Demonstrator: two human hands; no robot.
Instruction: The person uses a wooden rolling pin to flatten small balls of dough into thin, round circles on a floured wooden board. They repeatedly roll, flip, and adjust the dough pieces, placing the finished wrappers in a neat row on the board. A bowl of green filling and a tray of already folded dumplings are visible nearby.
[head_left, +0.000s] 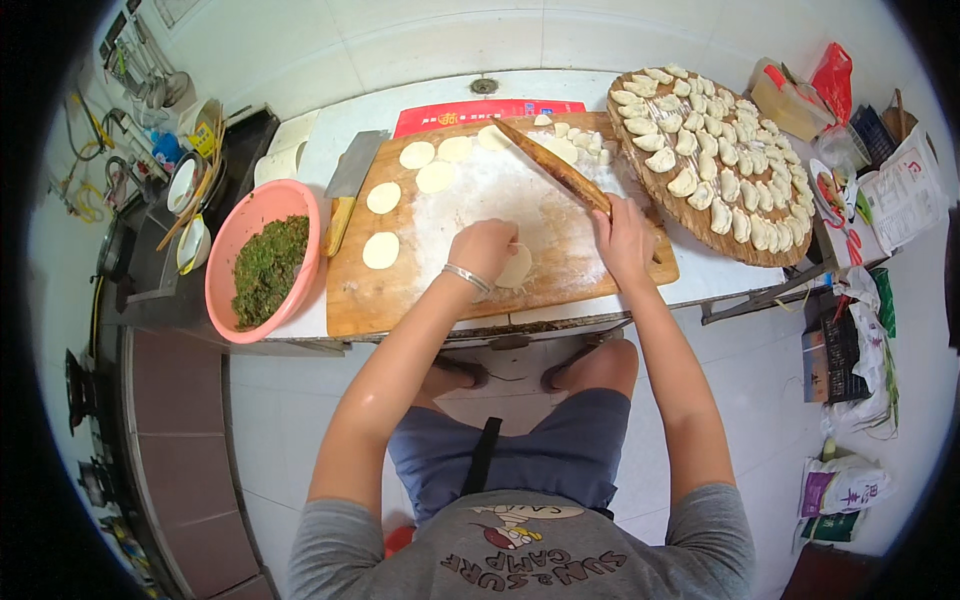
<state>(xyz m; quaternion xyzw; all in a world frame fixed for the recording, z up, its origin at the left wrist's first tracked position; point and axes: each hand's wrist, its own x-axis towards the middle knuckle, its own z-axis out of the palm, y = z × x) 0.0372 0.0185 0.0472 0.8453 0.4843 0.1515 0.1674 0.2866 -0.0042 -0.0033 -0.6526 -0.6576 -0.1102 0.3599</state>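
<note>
My left hand (484,250), a bracelet on its wrist, is over the floured wooden board (380,305). Its fingers are curled closed at the edge of a round dough wrapper (516,268), which lies partly beneath them. In my right hand (628,240) is the near end of a wooden rolling pin (556,168), slanting away to the far left across the board. Flat rolled wrappers (381,251) lie along the board's left and far sides. Small cut dough pieces (592,142) sit near its far right corner.
Left of the board stands a pink bowl (218,262) of green filling (270,270). A cleaver (354,168) lies at the board's left edge. On the right, a round wooden board (660,185) carries several rows of dumplings (728,158). Red scissors (853,245) lie farther right.
</note>
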